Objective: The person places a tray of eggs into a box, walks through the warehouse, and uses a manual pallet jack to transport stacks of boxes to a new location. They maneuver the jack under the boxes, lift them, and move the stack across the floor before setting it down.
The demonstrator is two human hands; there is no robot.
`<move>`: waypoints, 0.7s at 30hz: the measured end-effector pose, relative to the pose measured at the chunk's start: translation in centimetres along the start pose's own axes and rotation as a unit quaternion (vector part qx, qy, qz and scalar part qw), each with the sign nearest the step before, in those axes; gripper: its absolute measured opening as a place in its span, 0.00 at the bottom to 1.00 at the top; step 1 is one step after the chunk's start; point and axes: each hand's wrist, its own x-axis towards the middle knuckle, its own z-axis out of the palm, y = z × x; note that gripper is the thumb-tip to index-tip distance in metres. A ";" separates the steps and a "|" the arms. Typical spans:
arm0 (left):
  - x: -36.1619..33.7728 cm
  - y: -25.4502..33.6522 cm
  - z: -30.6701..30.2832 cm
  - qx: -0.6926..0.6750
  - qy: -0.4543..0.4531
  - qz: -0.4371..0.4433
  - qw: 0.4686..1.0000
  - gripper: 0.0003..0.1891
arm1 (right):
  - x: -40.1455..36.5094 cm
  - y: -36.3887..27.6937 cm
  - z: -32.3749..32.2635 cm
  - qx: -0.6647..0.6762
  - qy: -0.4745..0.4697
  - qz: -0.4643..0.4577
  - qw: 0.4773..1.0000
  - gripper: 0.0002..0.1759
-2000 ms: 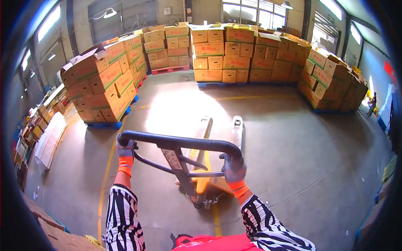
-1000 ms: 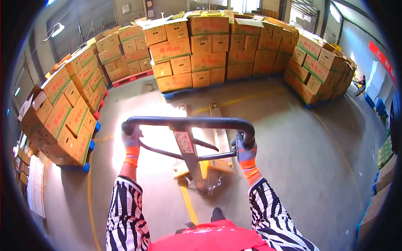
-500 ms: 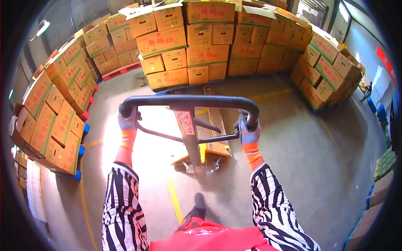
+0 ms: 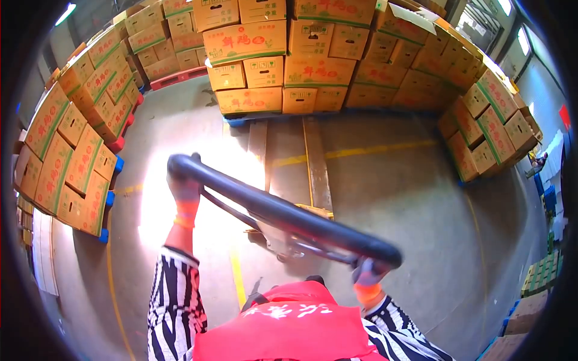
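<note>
A pallet jack's black loop handle (image 4: 280,210) slants across the middle of the view, its right end lower and nearer to me. My left hand (image 4: 185,189), in a grey and orange glove, is closed round the handle's left end, partly washed out by bright light. Wrapped round the right end is my right hand (image 4: 368,274), in the same kind of glove. Beyond the handle, two long forks (image 4: 316,165) reach toward a blue pallet (image 4: 247,119) stacked with cardboard boxes (image 4: 244,45). Most of the jack's body is hidden behind the handle.
Stacked boxes (image 4: 72,162) stand on blue pallets at the left, with a red pallet (image 4: 126,126) behind them. Another box stack (image 4: 490,129) is at the right. Yellow lines (image 4: 385,148) cross the grey floor. Green pallets (image 4: 542,272) lie at the far right.
The handle has swung from level to slanted, its right end coming down toward me with my right hand. The forks now show more fully, and the front stack appears closer.
</note>
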 end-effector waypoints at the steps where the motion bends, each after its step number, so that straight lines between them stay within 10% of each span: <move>1: 1.8 -1.7 0.1 -0.039 -0.012 -0.105 0.994 0.09 | 0.1 0.6 -1.5 -0.225 -0.208 -0.173 0.936 0.15; 3: 4.3 -4.2 1.0 -0.036 -0.044 -0.200 0.978 0.07 | -0.2 -2.4 0.9 -0.123 -0.395 -0.032 0.910 0.12; 6: 6.4 -7.1 -0.4 -0.151 -0.062 -0.316 0.935 0.17 | 1.1 -5.0 4.7 -0.078 -0.365 -0.073 0.925 0.09; 11: 3.2 -1.9 -6.4 0.004 -0.040 -0.255 0.966 0.12 | 2.7 -7.3 1.2 0.051 -0.316 0.136 0.938 0.17; 15: -5.5 7.7 -12.8 0.036 -0.080 -0.199 0.976 0.09 | 4.3 -8.8 -3.3 0.024 -0.394 0.104 0.913 0.18; 16: -9.8 12.7 -7.9 0.072 0.135 -0.219 0.964 0.11 | 4.4 -8.5 -4.1 0.034 -0.392 0.090 0.915 0.18; 17: -12.5 16.2 -5.7 0.035 0.028 -0.181 0.983 0.14 | 4.6 -8.7 -5.3 0.025 -0.390 0.095 0.915 0.16; 21: -25.1 24.0 0.9 0.170 0.144 -0.091 0.971 0.14 | 6.7 -9.1 -11.7 0.000 -0.422 0.116 0.899 0.08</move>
